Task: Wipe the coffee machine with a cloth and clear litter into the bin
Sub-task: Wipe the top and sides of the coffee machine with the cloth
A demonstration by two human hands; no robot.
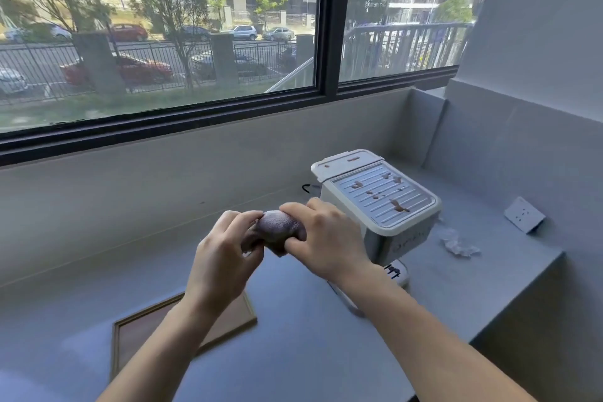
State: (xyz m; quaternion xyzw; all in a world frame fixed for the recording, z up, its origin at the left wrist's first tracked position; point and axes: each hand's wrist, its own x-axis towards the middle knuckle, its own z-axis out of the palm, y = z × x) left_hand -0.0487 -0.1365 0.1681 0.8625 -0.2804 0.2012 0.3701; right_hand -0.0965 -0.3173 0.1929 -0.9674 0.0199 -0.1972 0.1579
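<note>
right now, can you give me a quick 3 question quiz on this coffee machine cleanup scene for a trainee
1. True or false: the cloth is held bunched between both hands, in the air to the left of the coffee machine.
2. Multiple choice: where are the brown stains? A) on the ridged top of the machine B) on the wooden tray C) on the window sill
3. Fill in: the crumpled litter lies on the counter to the ____ of the machine.

Key
1. True: the left hand and the right hand both grip it.
2. A
3. right
</note>
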